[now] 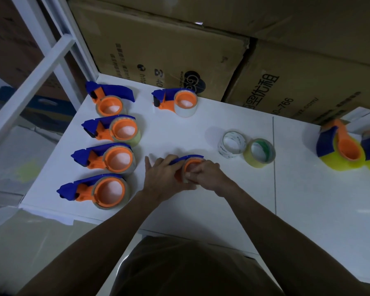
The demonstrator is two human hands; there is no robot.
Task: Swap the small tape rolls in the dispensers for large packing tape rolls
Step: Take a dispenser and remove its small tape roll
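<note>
Boxes [162,45]: brown cartons stacked beyond the hands, behind the table's far edge; print is seen on their faces.
Table [201,210]: white top on which both hands are rested; a seam is seen right of the right hand.
Frame [41,67]: white bars, far left of the left hand, beyond the table's corner.
Left column [107,144]: four blue-and-orange dispensers laid in a file left of the left hand, each fitted with a roll on an orange hub.
Far dispenser [175,101]: set beyond both hands, near the boxes, with a clear roll on it.
Right dispensers [342,146]: two, well right of the right hand at the table's edge, carrying wide yellow rolls; the outer one is cut by the picture's border.
Held dispenser [190,162]: lying between the two hands; its blue handle and orange hub are partly covered.
Left hand [165,174]: laid over the held dispenser's body, fingers spread and pressed down on it.
Right hand [205,171]: fingers curled onto the roll on the held dispenser's hub; the roll's size cannot be told.
Yellowish roll [260,152]: loose, standing beyond and right of the right hand.
Clear roll [232,145]: loose, touching the yellowish roll on its hand-ward side.
</note>
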